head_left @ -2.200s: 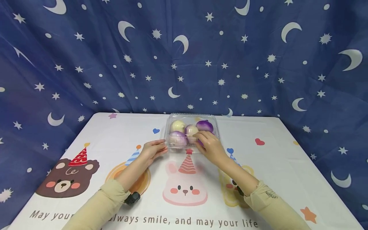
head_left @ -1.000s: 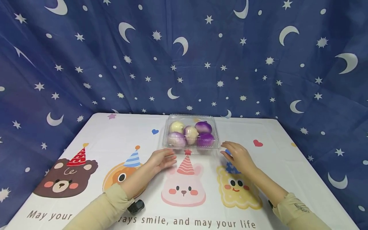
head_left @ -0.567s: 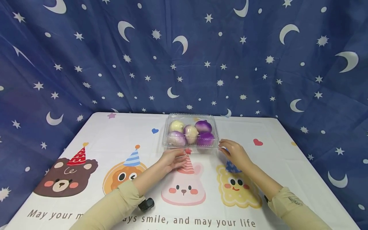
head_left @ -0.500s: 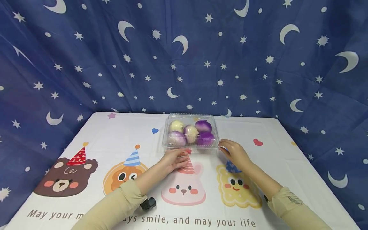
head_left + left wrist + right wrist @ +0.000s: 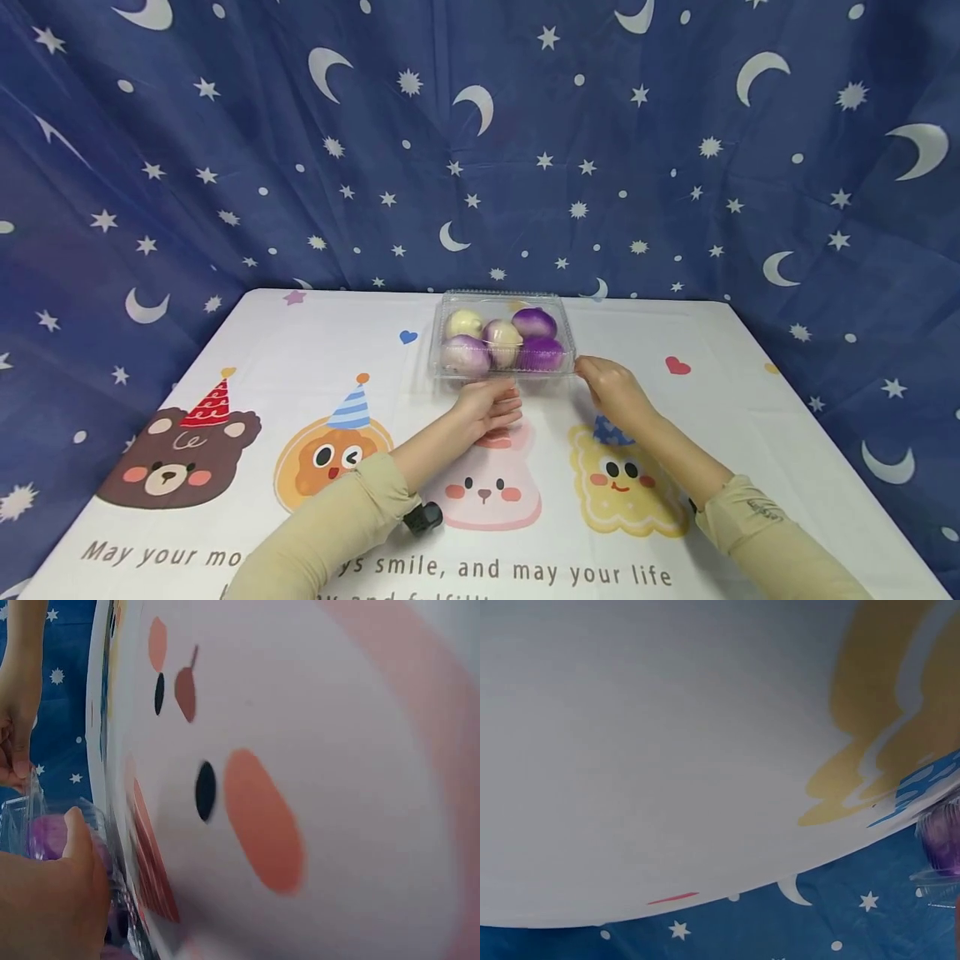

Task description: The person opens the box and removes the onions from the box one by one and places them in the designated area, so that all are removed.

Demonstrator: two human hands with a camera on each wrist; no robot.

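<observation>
Dark-blue, moon-and-star-printed curtain (image 5: 517,225) fabric hung behind a white, cartoon-printed table (image 5: 720,467). Near its far edge sat a clear plastic box (image 5: 491,305). At the front right corner, the right hand (image 5: 611,390) pinched the box's edge; the left hand (image 5: 487,406), fingers released and loosely extended, was at the front, contact unclear. Five purple-and-pale bulbs (image 5: 542,354) lay inside the box.
</observation>
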